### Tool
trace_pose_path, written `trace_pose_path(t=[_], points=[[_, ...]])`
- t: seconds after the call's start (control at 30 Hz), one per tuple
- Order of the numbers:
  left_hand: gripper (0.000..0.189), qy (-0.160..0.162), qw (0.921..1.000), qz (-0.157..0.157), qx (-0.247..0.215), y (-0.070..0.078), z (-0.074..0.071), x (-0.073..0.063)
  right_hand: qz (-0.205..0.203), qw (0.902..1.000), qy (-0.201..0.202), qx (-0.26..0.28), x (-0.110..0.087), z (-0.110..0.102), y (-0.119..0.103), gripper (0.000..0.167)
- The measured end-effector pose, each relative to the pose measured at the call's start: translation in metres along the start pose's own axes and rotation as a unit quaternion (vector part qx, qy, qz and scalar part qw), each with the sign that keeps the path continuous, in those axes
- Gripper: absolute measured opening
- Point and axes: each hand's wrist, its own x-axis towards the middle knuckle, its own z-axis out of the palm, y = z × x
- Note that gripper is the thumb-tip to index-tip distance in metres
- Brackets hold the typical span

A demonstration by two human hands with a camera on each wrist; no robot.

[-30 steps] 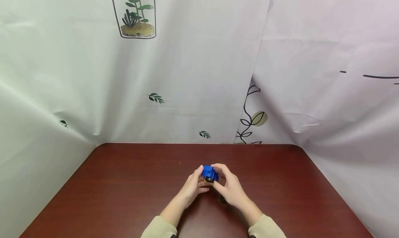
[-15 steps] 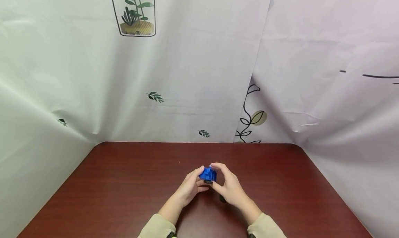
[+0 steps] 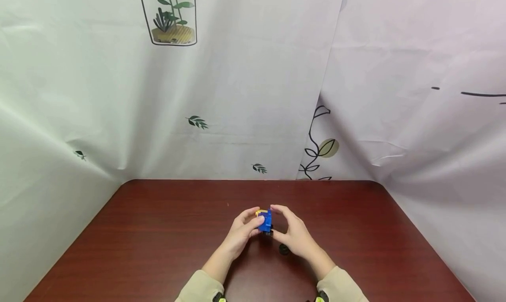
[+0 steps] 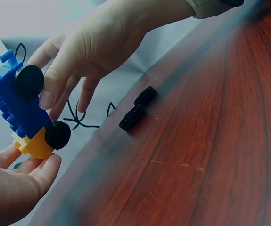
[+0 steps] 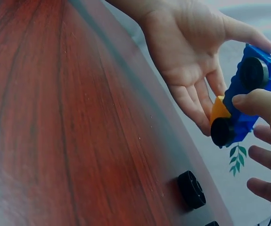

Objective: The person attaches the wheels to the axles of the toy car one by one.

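A small toy car [image 3: 264, 222] of blue and yellow building blocks is raised over the table between both hands. My left hand [image 3: 239, 234] grips it by its ends, thumb on the blue block and fingertips under the yellow block [image 4: 40, 145]. Two black wheels, one of them the wheel [image 4: 29, 81] at the blue end, sit on the side facing the table. My right hand [image 3: 297, 237] is beside the car with thumb and forefinger spread apart. Its thumb tip overlaps the blue side in the right wrist view, and its other fingers extend loosely.
Two loose black wheels [image 4: 133, 117] lie close together on the dark red wooden table [image 3: 158, 249], below the right hand. A white cloth [image 3: 245, 82] with printed plants hangs behind the table and along its sides.
The car has turned in my left hand, bringing its yellow part up into sight. My right fingers have moved slightly away from it, and a loose wheel on the table shows more.
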Motion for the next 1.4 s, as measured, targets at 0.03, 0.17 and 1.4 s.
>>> trace_pose_path(t=[0.03,0.17,1.4], points=[[0.063,0.001,1.0,0.0,0.001,-0.001,0.0,0.0,0.002,1.0,-0.002,-0.003,0.0,-0.001,0.001,0.063],[0.065,0.001,1.0,0.0,0.007,-0.004,-0.002,0.002,0.024,0.9996,-0.012,-0.003,-0.002,-0.004,0.005,0.062],[0.072,-0.033,0.9974,0.034,0.054,-0.017,-0.02,0.006,0.126,0.9598,-0.249,0.029,-0.008,-0.031,0.041,0.05]])
